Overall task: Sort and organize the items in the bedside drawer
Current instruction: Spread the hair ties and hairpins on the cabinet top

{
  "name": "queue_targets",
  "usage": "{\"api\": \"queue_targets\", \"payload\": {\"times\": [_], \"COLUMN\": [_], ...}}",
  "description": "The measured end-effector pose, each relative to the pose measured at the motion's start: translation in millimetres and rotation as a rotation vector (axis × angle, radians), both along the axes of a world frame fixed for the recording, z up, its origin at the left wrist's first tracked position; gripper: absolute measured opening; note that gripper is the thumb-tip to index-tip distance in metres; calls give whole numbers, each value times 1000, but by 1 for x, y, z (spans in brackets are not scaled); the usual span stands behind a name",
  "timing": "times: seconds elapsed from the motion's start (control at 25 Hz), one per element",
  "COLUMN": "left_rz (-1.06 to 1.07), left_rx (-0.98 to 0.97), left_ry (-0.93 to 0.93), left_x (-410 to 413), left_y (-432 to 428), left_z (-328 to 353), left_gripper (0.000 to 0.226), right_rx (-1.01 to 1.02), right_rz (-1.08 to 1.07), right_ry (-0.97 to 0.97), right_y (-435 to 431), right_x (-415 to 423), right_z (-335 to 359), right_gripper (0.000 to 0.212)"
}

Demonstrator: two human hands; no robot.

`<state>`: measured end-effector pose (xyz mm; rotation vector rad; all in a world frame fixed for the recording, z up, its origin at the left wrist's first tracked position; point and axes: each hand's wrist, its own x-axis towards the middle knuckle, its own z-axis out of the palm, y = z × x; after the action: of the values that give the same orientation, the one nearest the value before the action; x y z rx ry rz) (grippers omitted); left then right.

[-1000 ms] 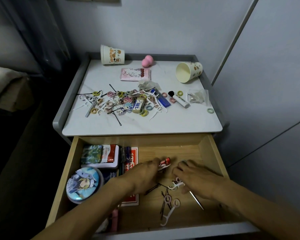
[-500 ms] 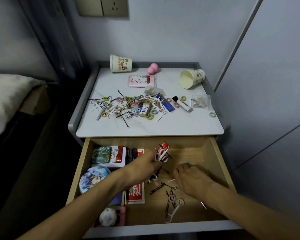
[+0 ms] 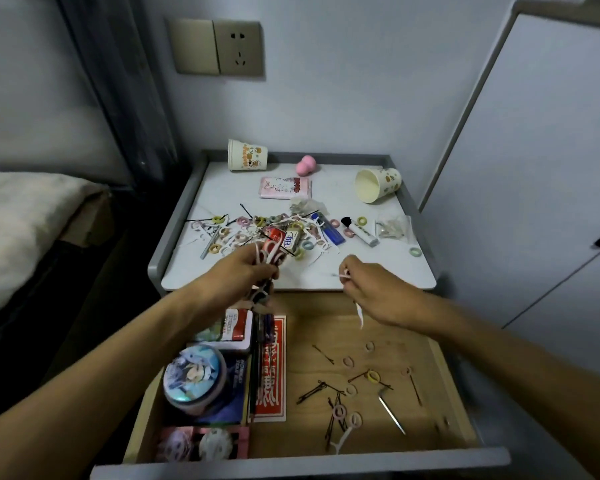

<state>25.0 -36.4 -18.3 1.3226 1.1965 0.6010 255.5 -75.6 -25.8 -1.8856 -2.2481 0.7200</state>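
Roughly halfway, by my reading. At the bottom of the frame the open drawer (image 3: 361,460) is holding two kinds of contents. On its left side, larger things are sitting packed together: a pink case (image 3: 201,443), a round tin (image 3: 194,375), a red card pack (image 3: 272,368) and a red-and-green tin (image 3: 236,325). On its right side, loose hairpins (image 3: 319,391), small hair rings (image 3: 340,410), a floss pick (image 3: 343,436) and a thin metal tool (image 3: 392,415) are lying scattered on the bare wood, waiting to be lifted out.

Above the drawer, at mid-frame, the left hand (image 3: 246,271) is gripping a mixed bundle (image 3: 271,252) of white picks, pins and something red, and is hovering over the near edge of the surface (image 3: 378,271). The right hand (image 3: 371,289) is pinching a white pick (image 3: 343,276) between its fingertips, with another white piece hanging beneath it.

Further up, a tangled pile (image 3: 267,230) of rings, picks and pins is spreading across the surface, with a blue lighter (image 3: 329,227) and a white tube (image 3: 361,233) beside it. Nothing there is looking grouped by kind. Near the wall, two paper cups, one upside down (image 3: 246,160) and one tipped over (image 3: 378,185), are sitting unused, perhaps meant as sorting pots.
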Motion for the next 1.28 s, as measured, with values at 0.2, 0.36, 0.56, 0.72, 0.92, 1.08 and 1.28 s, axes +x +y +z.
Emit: {"api": "queue_targets", "payload": {"times": [0.2, 0.36, 0.56, 0.72, 0.92, 1.08, 1.28], "left_rz": [22, -88, -34, -8, 61, 60, -42], "left_rx": [174, 560, 762, 762, 730, 766, 978], "left_ry": [339, 940, 1019, 1043, 970, 920, 802], "left_x": [-14, -14, -10, -10, -9, -3, 10], "left_y": [49, 88, 107, 112, 115, 101, 60], "left_z": [-7, -26, -41, -47, -50, -43, -21], "left_gripper": [10, 20, 35, 45, 51, 55, 55], "right_rx": [-23, -61, 10, 140, 323, 378, 470], "right_rz": [-181, -241, -261, -325, -369, -335, -256], "right_ry": [105, -9, -78, -25, 4, 20, 100], "right_y": [66, 102, 116, 114, 114, 111, 71], "right_x": [-4, -2, 11, 21, 31, 30, 21], "right_z": [19, 5, -10, -17, -20, -20, -6], "right_gripper": [35, 37, 25, 16, 28, 18, 19]}}
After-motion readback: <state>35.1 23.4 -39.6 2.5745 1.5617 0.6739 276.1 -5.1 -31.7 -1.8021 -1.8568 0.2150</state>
